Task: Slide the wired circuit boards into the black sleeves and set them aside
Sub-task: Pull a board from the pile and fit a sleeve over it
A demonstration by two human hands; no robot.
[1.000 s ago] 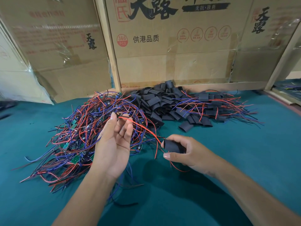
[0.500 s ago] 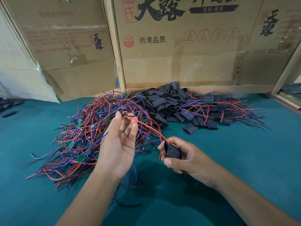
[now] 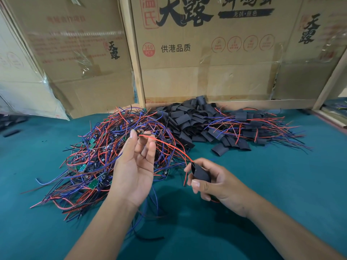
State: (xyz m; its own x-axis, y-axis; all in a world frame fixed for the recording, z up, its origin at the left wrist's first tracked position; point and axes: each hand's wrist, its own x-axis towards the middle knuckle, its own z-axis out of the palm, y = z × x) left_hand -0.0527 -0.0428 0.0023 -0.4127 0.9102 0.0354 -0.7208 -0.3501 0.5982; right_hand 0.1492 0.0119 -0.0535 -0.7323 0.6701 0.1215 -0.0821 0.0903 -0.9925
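Observation:
My left hand (image 3: pixel 135 166) is raised palm-up and pinches a small wired circuit board (image 3: pixel 145 135) at its fingertips. A red wire (image 3: pixel 169 146) runs from that board down into a black sleeve (image 3: pixel 200 172), which my right hand (image 3: pixel 212 182) grips between thumb and fingers. Behind my left hand lies a tangled pile of wired boards (image 3: pixel 97 156) with red and blue leads. A heap of loose black sleeves (image 3: pixel 187 121) sits at the back centre. To its right lie sleeved boards (image 3: pixel 251 128) with their wires fanned out.
The work surface is a teal cloth (image 3: pixel 281 184). Cardboard boxes (image 3: pixel 206 53) stand along the back edge, with wooden strips between them. A few dark pieces (image 3: pixel 12 133) lie at the far left. A tray edge (image 3: pixel 334 113) shows at the far right.
My right hand has turned the black sleeve so its opening faces the red wire, and the wire end now enters it. My left hand has stayed raised with the board.

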